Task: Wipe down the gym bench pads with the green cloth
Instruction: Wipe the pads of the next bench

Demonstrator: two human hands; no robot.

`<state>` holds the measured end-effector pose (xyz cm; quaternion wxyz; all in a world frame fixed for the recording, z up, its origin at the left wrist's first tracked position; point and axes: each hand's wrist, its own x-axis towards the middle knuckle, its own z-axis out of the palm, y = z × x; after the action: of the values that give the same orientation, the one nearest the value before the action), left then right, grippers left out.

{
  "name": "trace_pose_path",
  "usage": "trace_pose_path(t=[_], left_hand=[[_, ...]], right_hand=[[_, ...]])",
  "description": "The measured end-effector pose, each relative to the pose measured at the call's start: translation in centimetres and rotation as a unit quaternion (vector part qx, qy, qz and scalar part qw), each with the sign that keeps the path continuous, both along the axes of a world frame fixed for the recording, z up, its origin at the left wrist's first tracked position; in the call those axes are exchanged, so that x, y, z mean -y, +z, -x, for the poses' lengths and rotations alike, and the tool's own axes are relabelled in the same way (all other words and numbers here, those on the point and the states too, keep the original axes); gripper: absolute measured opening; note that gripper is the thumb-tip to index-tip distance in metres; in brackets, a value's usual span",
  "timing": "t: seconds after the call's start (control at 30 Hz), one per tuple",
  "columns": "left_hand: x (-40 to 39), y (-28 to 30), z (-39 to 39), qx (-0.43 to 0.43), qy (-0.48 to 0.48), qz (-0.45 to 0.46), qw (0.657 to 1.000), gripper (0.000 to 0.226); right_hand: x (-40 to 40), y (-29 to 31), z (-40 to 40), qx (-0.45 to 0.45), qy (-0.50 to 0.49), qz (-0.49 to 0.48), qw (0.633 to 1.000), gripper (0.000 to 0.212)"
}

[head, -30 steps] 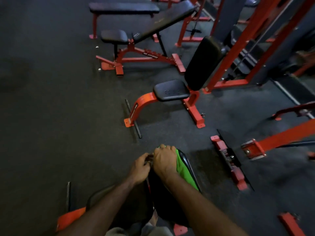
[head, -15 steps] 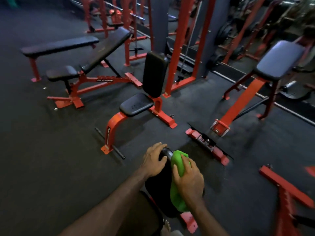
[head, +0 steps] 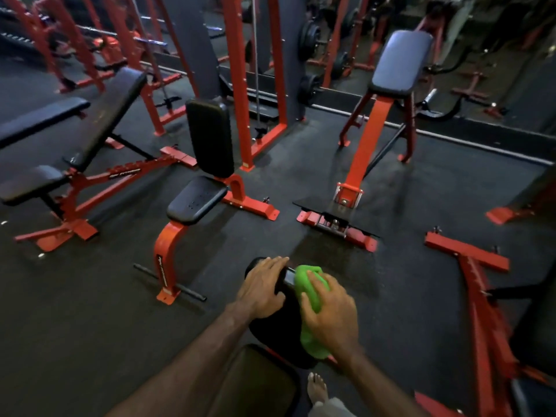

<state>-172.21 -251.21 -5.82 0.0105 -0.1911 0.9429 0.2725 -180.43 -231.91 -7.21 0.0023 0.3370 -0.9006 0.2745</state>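
A black upright back pad (head: 272, 332) of the bench right below me stands in the lower middle of the head view. My left hand (head: 263, 285) lies over its rounded top, fingers draped across and thumb hooked on the near face. My right hand (head: 334, 319) holds a bunched green cloth (head: 311, 341) and presses it against the pad's right side. The cloth sticks out above and below my hand. The bench's seat pad (head: 255, 383) shows dark under my left forearm.
A red seat bench with black pads (head: 197, 200) stands just ahead on the left, with an incline bench (head: 105, 115) beyond it. A preacher pad on a red post (head: 401, 61) is ahead on the right. Red frame feet (head: 466, 251) lie on the floor to my right. A bare foot (head: 316, 386) shows below.
The view has tilted up and turned. My right hand came off the pad's top and now presses the cloth on its right side; my left hand has spread over the top.
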Motion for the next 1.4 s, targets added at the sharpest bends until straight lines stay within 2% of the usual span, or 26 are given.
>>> trace_pose_path(t=[0.07,0.1,0.17,0.27,0.37,0.43,0.5,0.63,0.7,0.77,0.87,0.93,0.97,1.03,1.1,1.13,1.2,1.33,1.4], left_hand=[[0.3,-0.3,0.0,0.005,-0.012,0.005,1.0,0.093],[0.3,-0.3,0.0,0.003,-0.012,0.007,1.0,0.092],[0.1,-0.2,0.1,-0.001,-0.011,0.014,1.0,0.09],[-1.2,0.1,0.9,-0.009,-0.009,0.022,1.0,0.087],[-2.7,0.4,1.6,-0.021,-0.042,0.012,0.999,0.085],[-3.2,0.4,2.0,-0.015,-0.059,0.002,0.998,0.084],[-3.3,0.2,2.5,-0.013,-0.073,0.008,0.997,0.083],[-3.2,-0.2,2.9,-0.014,-0.09,0.035,0.995,0.082],[-3.4,-0.2,3.1,-0.005,-0.094,0.049,0.994,0.085],[-3.5,-0.2,3.2,0.0,-0.092,0.059,0.994,0.088],[-4.0,-0.1,3.5,0.0,-0.094,0.063,0.994,0.089],[-4.3,0.2,3.5,-0.003,-0.104,0.058,0.993,0.088],[-4.5,0.4,3.5,-0.003,-0.108,0.054,0.993,0.087],[-4.5,0.7,3.5,0.005,-0.115,0.051,0.992,0.085],[-4.3,0.7,3.4,0.01,-0.126,0.06,0.99,0.083],[-4.2,0.6,3.4,0.01,-0.131,0.064,0.989,0.084],[-4.0,0.3,3.3,0.006,-0.139,0.07,0.988,0.084],[-3.7,-0.1,3.1,-0.01,-0.146,0.08,0.986,0.084],[-3.7,-0.2,3.1,-0.007,-0.144,0.086,0.986,0.085]], right_hand=[[-3.0,-1.3,0.3,0.101,-0.136,0.061,0.984,0.047],[-4.2,-1.9,0.2,0.14,-0.172,0.088,0.971,0.046],[-5.3,-2.7,-0.5,0.168,-0.171,0.126,0.963,0.049],[-3.3,-2.4,-1.4,0.13,-0.141,0.134,0.972,0.05],[-1.7,-2.4,-1.5,0.042,-0.055,0.102,0.992,0.057],[-2.8,-3.4,-0.8,0.025,-0.016,0.089,0.996,0.057],[-4.4,-4.2,-0.7,0.091,-0.042,0.119,0.988,0.053],[-5.8,-5.3,-1.3,0.268,-0.174,0.166,0.933,0.049],[-5.7,-5.1,-1.0,0.299,-0.199,0.156,0.92,0.05],[-4.8,-4.2,-1.0,0.267,-0.203,0.176,0.926,0.043],[-3.7,-3.8,-2.3,0.161,-0.167,0.206,0.951,0.052],[-3.8,-5.2,-2.7,0.136,-0.153,0.21,0.956,0.052],[-4.2,-5.9,-2.7,0.155,-0.159,0.214,0.951,0.05],[-4.6,-6.6,-2.1,0.265,-0.2,0.211,0.919,0.04],[-5.0,-7.1,-1.2,0.385,-0.226,0.161,0.88,0.031],[-5.2,-7.2,-0.8,0.41,-0.229,0.132,0.873,0.033],[-5.4,-6.9,-0.3,0.398,-0.239,0.127,0.876,0.035],[-5.0,-6.3,-1.6,0.278,-0.222,0.219,0.908,0.043],[-5.0,-7.0,-2.3,0.293,-0.228,0.208,0.905,0.044]])
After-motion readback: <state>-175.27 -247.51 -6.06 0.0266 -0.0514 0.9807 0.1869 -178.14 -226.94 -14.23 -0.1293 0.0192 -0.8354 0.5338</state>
